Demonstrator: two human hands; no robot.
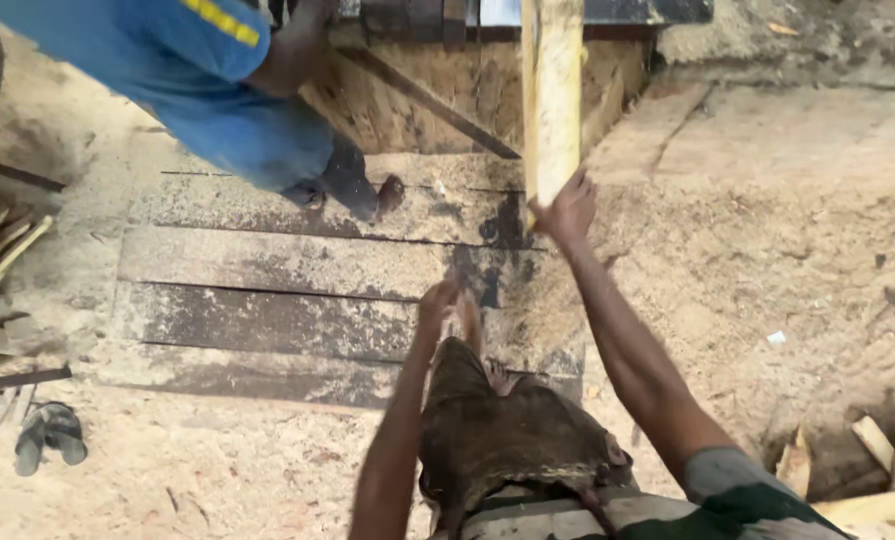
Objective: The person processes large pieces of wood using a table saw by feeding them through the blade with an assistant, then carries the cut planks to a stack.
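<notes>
Upper centre of frame: one pale wooden plank [553, 95], long axis near vertical, running up out of view. Right hand [566, 212] closed around its lower end, arm stretched forward. Left hand [436, 305] hanging loose and open at the knee, holding nothing. Four dark floor boards [268, 260] beneath; one pair of sandals [50, 435] lower left; another person's blue shirt [198, 85] upper left.

Counts on the sawdust floor

One pale wooden plank [553, 95], four dark floorboards [268, 262], one pair of sandals [50, 435] by the left edge, three offcut wood pieces [888, 455] at the right corner, one co-worker in blue [198, 80].
</notes>
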